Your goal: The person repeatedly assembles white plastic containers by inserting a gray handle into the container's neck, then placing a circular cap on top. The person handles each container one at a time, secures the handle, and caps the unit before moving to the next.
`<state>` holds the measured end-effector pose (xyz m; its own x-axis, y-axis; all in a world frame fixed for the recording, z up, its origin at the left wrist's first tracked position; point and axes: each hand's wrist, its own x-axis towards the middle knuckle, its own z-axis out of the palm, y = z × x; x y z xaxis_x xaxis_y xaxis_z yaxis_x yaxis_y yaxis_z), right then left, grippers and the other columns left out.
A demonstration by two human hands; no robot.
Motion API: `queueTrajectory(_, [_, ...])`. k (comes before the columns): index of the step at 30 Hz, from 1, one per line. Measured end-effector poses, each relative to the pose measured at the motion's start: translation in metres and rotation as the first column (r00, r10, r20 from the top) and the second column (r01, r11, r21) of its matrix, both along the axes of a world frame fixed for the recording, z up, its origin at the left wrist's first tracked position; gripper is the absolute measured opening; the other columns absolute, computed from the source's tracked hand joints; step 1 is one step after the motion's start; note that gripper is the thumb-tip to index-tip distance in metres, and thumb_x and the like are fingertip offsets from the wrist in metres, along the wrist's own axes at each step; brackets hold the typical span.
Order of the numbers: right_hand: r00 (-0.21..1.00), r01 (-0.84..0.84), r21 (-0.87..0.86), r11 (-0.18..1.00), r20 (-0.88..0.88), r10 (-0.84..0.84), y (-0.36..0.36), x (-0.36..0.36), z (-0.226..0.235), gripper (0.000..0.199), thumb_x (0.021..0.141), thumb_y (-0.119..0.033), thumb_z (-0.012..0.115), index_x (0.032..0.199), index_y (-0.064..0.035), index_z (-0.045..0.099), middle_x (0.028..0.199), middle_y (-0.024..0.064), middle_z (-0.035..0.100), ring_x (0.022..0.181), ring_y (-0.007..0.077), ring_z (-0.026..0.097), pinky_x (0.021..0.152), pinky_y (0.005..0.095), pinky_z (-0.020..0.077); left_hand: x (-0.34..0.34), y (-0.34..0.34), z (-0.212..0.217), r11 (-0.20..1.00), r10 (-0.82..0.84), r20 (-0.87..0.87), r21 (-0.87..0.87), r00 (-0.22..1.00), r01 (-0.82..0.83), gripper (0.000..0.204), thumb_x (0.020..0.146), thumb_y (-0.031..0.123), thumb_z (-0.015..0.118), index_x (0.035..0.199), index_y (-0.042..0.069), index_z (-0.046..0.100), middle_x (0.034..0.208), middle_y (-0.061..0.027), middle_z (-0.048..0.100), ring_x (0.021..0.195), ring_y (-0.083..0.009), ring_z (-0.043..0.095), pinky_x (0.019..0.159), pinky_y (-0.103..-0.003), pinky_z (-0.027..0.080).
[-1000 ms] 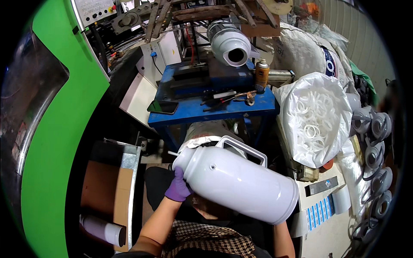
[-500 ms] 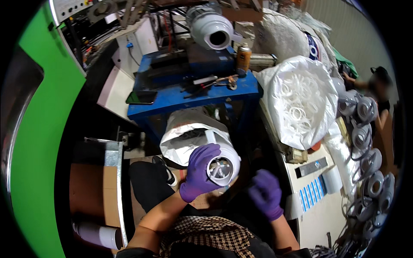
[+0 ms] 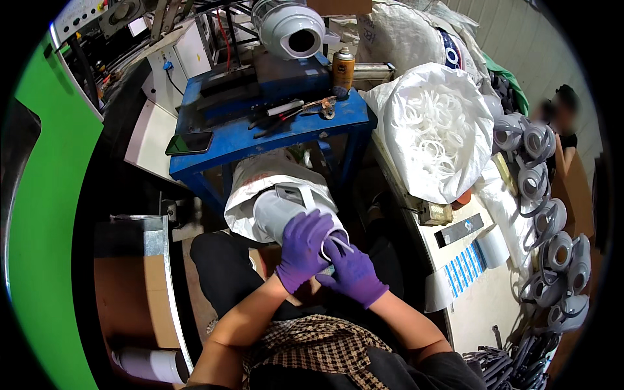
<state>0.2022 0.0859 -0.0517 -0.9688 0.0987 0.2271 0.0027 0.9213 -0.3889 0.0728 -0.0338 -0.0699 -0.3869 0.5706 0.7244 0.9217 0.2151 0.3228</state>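
A dark phone lies at 10 o'clock from the pale canister, which sits mid-view, mouth toward 4. The left hand grips its mouth end at 5 o'clock; the right hand meets the rim at 4, grip unclear. White rings lie at 2.

A blue table stands at the far side, with a phone at its near left corner, hand tools right of centre and a spray can at the right. On the white bench to the right, a flat grey block lies just beyond a strip of labels.
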Motion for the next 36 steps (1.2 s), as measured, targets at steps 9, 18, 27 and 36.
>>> queueTrajectory(9, [0.959,0.105,-0.977,0.184,0.148,0.240,0.012,-0.013,0.011,0.060,0.090,-0.006,0.072,0.146,-0.0036,0.049,0.109,0.0075,0.072,0.091,0.0210,0.068,0.077,0.0354,0.0549,-0.010,0.007,-0.014,0.998,0.046,-0.124,-0.029,0.991,-0.050,0.042,0.087,0.033,0.067,0.123,0.012,0.066,0.133,-0.0060,0.065,0.132,-0.0278,0.056,0.112,-0.050,0.038])
queueTrajectory(18, [0.920,0.183,0.278,0.943,-0.386,-0.065,0.129,-0.030,0.107,0.032,0.082,-0.010,0.072,0.113,-0.0141,0.072,0.097,0.0083,0.071,0.088,0.0306,0.069,0.074,0.0420,0.0557,-0.058,-0.034,0.026,0.950,0.193,0.114,0.228,0.975,-0.215,0.068,0.061,0.029,0.096,0.118,0.008,0.066,0.121,-0.0127,0.067,0.117,-0.0344,0.063,0.105,-0.048,0.045])
queueTrajectory(27, [0.936,0.288,0.754,0.591,-0.093,-0.338,0.363,-0.063,0.060,0.010,0.079,-0.024,0.069,0.084,-0.0159,0.074,0.102,0.0074,0.065,0.095,0.0301,0.066,0.078,0.0459,0.0546,-0.049,-0.035,0.032,0.965,0.163,0.034,0.204,0.986,-0.166,0.075,0.062,0.032,0.096,0.125,0.008,0.061,0.124,-0.0145,0.066,0.116,-0.0363,0.063,0.105,-0.050,0.045])
queueTrajectory(36, [0.798,0.142,-0.041,0.989,-0.587,-0.139,0.178,-0.015,0.082,0.014,0.080,0.000,0.074,0.091,-0.0028,0.067,0.102,0.0141,0.064,0.085,0.0276,0.065,0.071,0.0350,0.0516,-0.029,-0.034,0.031,0.989,-0.018,0.100,0.147,0.995,0.003,0.066,0.066,0.030,0.090,0.122,0.009,0.063,0.125,-0.0122,0.068,0.118,-0.0353,0.063,0.107,-0.051,0.044])
